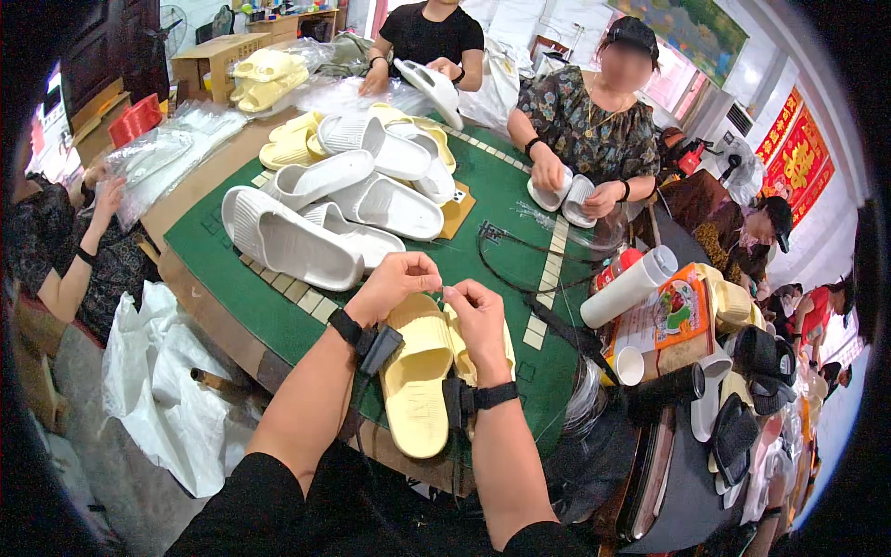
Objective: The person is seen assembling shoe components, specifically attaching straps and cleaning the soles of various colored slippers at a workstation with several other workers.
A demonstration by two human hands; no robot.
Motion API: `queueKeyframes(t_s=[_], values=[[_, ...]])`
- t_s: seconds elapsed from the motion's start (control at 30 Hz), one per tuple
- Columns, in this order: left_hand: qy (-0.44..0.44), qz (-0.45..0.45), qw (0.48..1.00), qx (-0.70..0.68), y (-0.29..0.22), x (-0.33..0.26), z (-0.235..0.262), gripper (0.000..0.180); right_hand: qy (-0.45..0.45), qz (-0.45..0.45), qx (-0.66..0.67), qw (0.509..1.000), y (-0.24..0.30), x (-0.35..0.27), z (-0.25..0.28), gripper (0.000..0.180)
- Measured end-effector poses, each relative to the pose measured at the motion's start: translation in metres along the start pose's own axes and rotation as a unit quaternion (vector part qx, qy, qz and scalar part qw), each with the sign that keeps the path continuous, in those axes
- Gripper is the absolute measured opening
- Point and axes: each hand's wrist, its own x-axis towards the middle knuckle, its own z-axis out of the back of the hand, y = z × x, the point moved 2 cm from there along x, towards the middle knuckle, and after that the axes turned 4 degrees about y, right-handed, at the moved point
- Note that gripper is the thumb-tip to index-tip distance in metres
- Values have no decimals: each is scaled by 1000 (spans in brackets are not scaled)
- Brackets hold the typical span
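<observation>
Beyond the left hand [399, 281], heaped white slippers [394, 209] crowd the green tabletop [501, 197].

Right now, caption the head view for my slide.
Left hand and right hand, close together over yellow slippers, near piled white slippers on a green tabletop.

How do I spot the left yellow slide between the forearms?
On the green mat, find the heaped white slides. Nearer the camera, between the forearms, is a yellow slide with its heel fully showing; the right hand partly covers its yellow neighbour.
</observation>
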Motion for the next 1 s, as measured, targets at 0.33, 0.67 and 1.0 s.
queueKeyframes(t_s=[0.33, 0.67, 1.0], values=[[30, -12, 999, 3, 1, 1, 1, 8, 4, 13, -45, 999, -2, 1, -2, 19], [23, -1, 1000, 0, -1, -1, -1, 10, 11, 5, -22, 1000, 2, -1, -4, 18], [41, 6, 999, -12, 9, 2, 2, 11, 5, 16, -38, 999, 6, -1, -7, 22]])
